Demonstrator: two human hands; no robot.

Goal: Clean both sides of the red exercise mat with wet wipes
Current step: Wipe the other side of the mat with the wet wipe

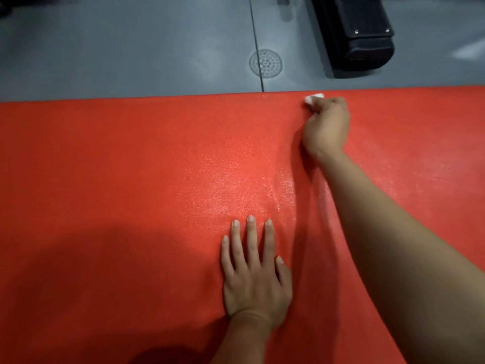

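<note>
Mat: the red exercise mat (131, 179) is lying flat on the floor, filling the lower two thirds of the view and running off the left, right and bottom edges; only its far long edge is showing.
Mat surface: a grainy texture is catching the light in a glistening patch near the middle, between the two hands.
Right hand: the right hand (326, 127) is reaching out to the far edge of the mat, fingers curled into a narrow grip around a wet wipe (313, 98).
Wipe: white and bunched up, mostly hidden by the fingers; a small part is sticking out past the knuckles, right at the mat's far edge and pressing on the red surface.
Right forearm: stretching diagonally from the lower right corner up to the hand, just above the mat.
Left hand: the left hand (256, 282) is resting palm down on the mat nearer the person, fingers straight and slightly spread, holding nothing.
Hands, relative: well apart, the left one lower and to the left of the right.
Floor: grey floor (118, 48) is showing beyond the mat, with a dark seam line running up it.
Drain: a round floor drain (265, 63) is sitting near the mat's far edge, beside the seam.
Black object: a black case-like object (354, 32) is lying on the floor at upper right; what it is cannot be told.
Shadow: a dark shadow is falling across the lower left of the mat.
</note>
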